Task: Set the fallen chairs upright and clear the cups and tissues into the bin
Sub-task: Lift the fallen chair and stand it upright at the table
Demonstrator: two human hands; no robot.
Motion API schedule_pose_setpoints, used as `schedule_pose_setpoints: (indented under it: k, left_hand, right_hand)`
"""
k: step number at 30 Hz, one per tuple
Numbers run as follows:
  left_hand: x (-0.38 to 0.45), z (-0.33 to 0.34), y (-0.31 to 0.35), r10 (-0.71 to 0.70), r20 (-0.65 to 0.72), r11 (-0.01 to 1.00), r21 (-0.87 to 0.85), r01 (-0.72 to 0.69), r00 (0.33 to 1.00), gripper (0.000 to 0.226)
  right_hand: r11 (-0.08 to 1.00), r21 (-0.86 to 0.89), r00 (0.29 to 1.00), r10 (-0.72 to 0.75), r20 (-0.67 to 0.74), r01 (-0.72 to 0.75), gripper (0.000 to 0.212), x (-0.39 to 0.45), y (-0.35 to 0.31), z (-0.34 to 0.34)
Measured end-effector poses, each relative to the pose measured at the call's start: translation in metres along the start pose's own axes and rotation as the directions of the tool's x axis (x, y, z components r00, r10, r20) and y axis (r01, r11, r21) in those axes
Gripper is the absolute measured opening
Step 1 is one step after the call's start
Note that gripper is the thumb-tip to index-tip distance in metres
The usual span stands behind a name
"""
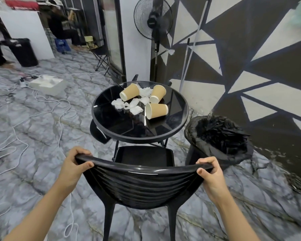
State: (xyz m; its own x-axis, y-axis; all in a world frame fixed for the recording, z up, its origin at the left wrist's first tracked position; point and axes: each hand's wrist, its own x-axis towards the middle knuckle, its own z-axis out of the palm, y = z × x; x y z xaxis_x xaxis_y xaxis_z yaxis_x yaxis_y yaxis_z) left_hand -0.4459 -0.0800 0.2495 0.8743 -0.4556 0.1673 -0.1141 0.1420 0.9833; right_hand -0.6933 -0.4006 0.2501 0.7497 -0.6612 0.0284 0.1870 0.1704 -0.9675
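Note:
A black plastic chair (142,186) stands upright in front of me, its seat facing a round black glass table (177,126). My left hand (75,164) grips the left end of the chair's top rail, and my right hand (210,171) grips the right end. Three brown paper cups lie tipped on the table: one at the back left (129,92), one at the back right (157,93), one nearer me (157,110). Crumpled white tissues (130,103) lie among them. A black-lined bin (217,136) stands open to the table's right. Part of another black chair (98,133) shows under the table's left side.
White cables (59,119) snake across the marble-patterned floor on the left, near a white box (47,84). A standing fan (153,20) and a pole lean by the patterned wall behind the table. A second black bin (24,51), a folding chair and two people are at the far left.

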Motion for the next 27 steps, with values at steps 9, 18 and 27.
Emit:
schedule_pose_setpoints:
  k: [9,18,27]
  left_hand:
    - [0.002,-0.026,0.004,-0.059,0.127,0.997,0.049,0.053,0.990,0.075]
    - [-0.023,-0.036,-0.007,-0.091,0.086,0.991,0.109,0.081,0.992,0.039]
    - [-0.034,-0.045,-0.002,-0.130,0.098,0.990,0.077,0.122,0.987,0.046]
  right_hand:
    - [0.999,-0.024,0.998,-0.031,-0.052,0.030,0.030,-0.036,0.019,0.020]
    - [0.991,-0.113,0.996,0.069,-0.057,-0.075,0.051,-0.054,0.007,0.029]
    - [0.979,-0.170,0.993,0.114,-0.018,-0.115,0.057,-0.059,0.002,0.034]
